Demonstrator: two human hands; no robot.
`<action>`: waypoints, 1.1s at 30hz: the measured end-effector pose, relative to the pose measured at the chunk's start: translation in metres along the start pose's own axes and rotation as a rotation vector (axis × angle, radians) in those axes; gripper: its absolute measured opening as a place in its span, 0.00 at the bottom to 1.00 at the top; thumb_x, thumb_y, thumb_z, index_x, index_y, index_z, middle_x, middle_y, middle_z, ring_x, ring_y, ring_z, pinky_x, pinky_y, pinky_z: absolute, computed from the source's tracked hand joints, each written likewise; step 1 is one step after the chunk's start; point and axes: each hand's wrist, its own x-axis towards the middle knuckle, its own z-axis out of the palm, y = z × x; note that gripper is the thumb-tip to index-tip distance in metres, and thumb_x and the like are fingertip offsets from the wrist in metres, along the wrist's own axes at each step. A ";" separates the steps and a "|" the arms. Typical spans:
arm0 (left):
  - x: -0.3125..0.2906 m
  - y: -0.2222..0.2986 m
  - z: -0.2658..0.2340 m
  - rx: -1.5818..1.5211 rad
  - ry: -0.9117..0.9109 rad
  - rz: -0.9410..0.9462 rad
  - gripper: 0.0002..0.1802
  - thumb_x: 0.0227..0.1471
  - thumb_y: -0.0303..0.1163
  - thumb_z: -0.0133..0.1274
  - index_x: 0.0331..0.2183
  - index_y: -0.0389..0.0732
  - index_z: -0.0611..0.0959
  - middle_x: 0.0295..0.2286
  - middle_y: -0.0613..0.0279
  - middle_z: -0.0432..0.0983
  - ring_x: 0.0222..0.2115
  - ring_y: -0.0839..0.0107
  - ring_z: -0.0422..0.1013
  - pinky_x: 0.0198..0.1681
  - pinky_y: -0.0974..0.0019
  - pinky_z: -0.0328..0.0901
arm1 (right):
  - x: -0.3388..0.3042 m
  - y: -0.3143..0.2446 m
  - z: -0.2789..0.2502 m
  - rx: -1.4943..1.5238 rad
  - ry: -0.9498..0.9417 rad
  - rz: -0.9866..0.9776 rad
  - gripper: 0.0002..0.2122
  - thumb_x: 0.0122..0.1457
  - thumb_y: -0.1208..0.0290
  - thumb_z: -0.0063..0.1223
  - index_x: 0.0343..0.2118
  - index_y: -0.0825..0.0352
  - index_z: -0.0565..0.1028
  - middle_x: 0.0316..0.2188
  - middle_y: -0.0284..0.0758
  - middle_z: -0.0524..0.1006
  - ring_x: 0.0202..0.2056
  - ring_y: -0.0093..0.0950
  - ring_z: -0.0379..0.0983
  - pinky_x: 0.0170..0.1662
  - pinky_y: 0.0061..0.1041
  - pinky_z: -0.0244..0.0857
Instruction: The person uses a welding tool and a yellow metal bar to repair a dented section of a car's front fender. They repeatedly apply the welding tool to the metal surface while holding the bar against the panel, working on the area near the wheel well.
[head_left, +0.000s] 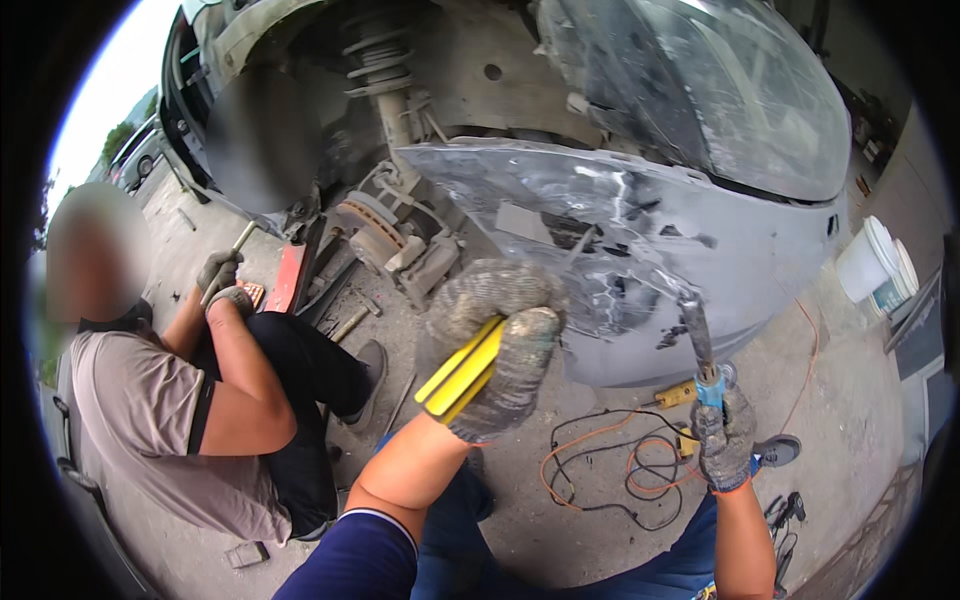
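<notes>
A gloved worker stands before a grey car door [745, 265] with both hands full. The left hand [525, 365] is curled closed over a yellow bar [462, 368], ribbed with dark edges, which slants out of the glove toward the wrist. The right hand [725, 440], low on the other side, is wrapped around the blue grip of a metal-nosed tool [709, 385], its tip raised in front of the scuffed, patchy skin of the door; from this angle it is hard to tell whether tip and door touch.

The tool looks stiff and somewhat nose-heavy, best held by the blue grip, clear of the metal nose. The bar seems light and rigid, likely smooth enough to slip in a knit glove, and a hold around its middle should steady it. The door, broad and stiff, would probably prove awkward to carry and is better gripped at its edges.

Cables [553, 478] coil on the concrete below. At left, a seated co-worker [150, 410] grips a rod [243, 236] beside an exposed brake disc [370, 222].
</notes>
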 end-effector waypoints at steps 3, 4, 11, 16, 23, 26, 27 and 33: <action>0.021 0.003 0.005 0.275 -0.210 0.106 0.05 0.47 0.25 0.54 0.31 0.39 0.78 0.30 0.57 0.75 0.31 0.62 0.73 0.36 0.65 0.67 | -0.015 0.014 -0.005 0.030 0.151 0.075 0.19 0.58 0.51 0.47 0.29 0.66 0.69 0.17 0.30 0.67 0.18 0.24 0.65 0.23 0.23 0.57; 0.019 -0.004 0.009 0.238 -0.167 0.172 0.06 0.47 0.24 0.54 0.31 0.39 0.78 0.29 0.56 0.74 0.30 0.60 0.72 0.35 0.64 0.67 | -0.017 0.009 -0.005 0.097 0.147 0.112 0.19 0.58 0.50 0.47 0.30 0.66 0.69 0.17 0.29 0.66 0.19 0.22 0.64 0.22 0.23 0.56; 0.010 -0.004 0.001 0.218 -0.152 0.112 0.07 0.49 0.23 0.54 0.34 0.38 0.79 0.31 0.57 0.74 0.32 0.62 0.71 0.36 0.64 0.66 | -0.034 0.046 0.012 0.235 0.350 0.098 0.14 0.61 0.62 0.43 0.42 0.68 0.70 0.22 0.27 0.68 0.22 0.17 0.63 0.24 0.17 0.55; 0.014 -0.008 0.005 0.174 -0.122 0.157 0.07 0.49 0.22 0.53 0.34 0.37 0.78 0.31 0.57 0.74 0.32 0.63 0.71 0.35 0.66 0.66 | -0.028 0.013 0.002 0.188 0.166 0.114 0.14 0.62 0.65 0.43 0.44 0.68 0.70 0.25 0.28 0.70 0.24 0.17 0.64 0.25 0.17 0.57; 0.014 -0.011 0.003 0.210 -0.141 0.173 0.08 0.48 0.23 0.54 0.34 0.38 0.79 0.31 0.57 0.75 0.31 0.61 0.71 0.35 0.64 0.67 | -0.030 -0.003 -0.006 0.164 0.088 0.119 0.14 0.62 0.68 0.42 0.47 0.70 0.70 0.28 0.29 0.72 0.26 0.18 0.66 0.28 0.17 0.60; 0.014 -0.005 0.002 0.245 -0.153 0.155 0.08 0.48 0.23 0.54 0.34 0.38 0.80 0.31 0.57 0.75 0.31 0.61 0.71 0.35 0.64 0.67 | -0.031 0.006 -0.002 0.182 0.103 0.152 0.14 0.62 0.69 0.42 0.47 0.70 0.70 0.29 0.30 0.73 0.27 0.18 0.66 0.28 0.18 0.60; 0.015 -0.004 0.001 0.247 -0.163 0.142 0.08 0.48 0.23 0.54 0.34 0.38 0.80 0.31 0.57 0.75 0.32 0.60 0.71 0.35 0.64 0.67 | -0.031 0.007 -0.001 0.189 0.103 0.159 0.14 0.62 0.69 0.42 0.47 0.70 0.70 0.30 0.30 0.73 0.27 0.19 0.66 0.29 0.18 0.60; 0.010 -0.008 0.004 0.205 -0.129 0.130 0.08 0.48 0.23 0.54 0.35 0.38 0.79 0.31 0.57 0.75 0.33 0.61 0.72 0.36 0.64 0.67 | -0.034 0.017 -0.001 0.213 0.101 0.188 0.14 0.62 0.69 0.42 0.47 0.70 0.70 0.32 0.32 0.74 0.29 0.20 0.67 0.31 0.19 0.62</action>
